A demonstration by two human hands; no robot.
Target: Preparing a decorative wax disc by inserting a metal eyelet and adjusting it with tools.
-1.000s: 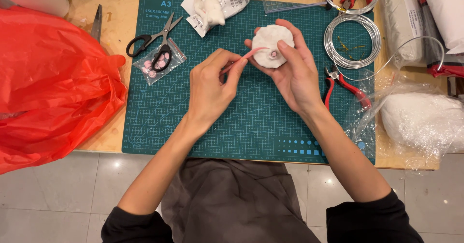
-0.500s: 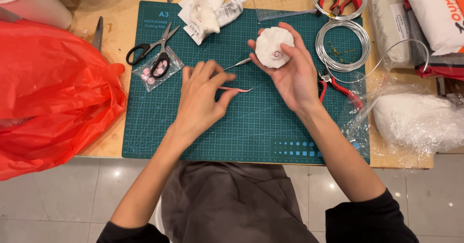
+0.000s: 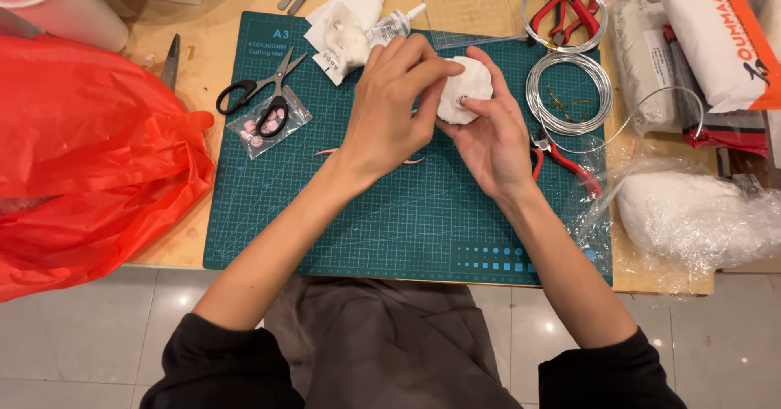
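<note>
Fingers of the left hand (image 3: 390,116) have come back up against the white clay lump (image 3: 464,92); half a second ago that hand was lower on the mat, pinching a thin pink-tipped pin away from the lump. Now its fingertips close on the lump's left side, and whether the pin is still between them I cannot tell. That suggests the work has passed from picking up a small part to pressing it into the clay.

At nine o'clock from the hands, a red plastic bag (image 3: 89,157) bulges over the table edge. Scissors (image 3: 264,92) and a small bag of pink pieces (image 3: 267,124) lie at ten o'clock on the green cutting mat (image 3: 366,238). The lump sits above mat centre, cradled in the right hand (image 3: 496,145), thumb and fingers curled round it. At two o'clock lie wire coils (image 3: 567,92), red-handled pliers (image 3: 565,161) just beside the right wrist. Open mat lies at six o'clock, toward the near edge; the right side is crowded with wrapped white bundles (image 3: 691,214).
</note>
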